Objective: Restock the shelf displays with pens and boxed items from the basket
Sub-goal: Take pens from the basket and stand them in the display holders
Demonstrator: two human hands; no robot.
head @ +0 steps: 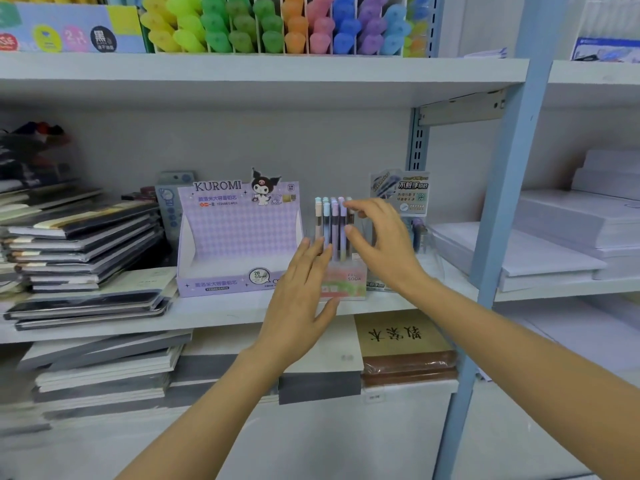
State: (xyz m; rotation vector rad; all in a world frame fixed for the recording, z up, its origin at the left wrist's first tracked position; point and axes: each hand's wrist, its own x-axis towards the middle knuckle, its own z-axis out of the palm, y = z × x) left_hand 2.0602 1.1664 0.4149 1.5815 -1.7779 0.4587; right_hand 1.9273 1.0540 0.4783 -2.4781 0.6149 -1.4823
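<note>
left hand [298, 289] grip apart | right hand [384, 244] grip apart | pen box [353, 282] half hidden

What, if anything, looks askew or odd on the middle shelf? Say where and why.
The dark notebook stack at the left is fanned out sideways, not squared up. The purple Kuromi display box beside the pen holder shows no stock inside.

pen box [348, 284]: front part-hidden by left hand [298, 292] | right hand [381, 237]: hold on pens [334, 223] unclear | highlighters [270, 29]: cut by top edge
</note>
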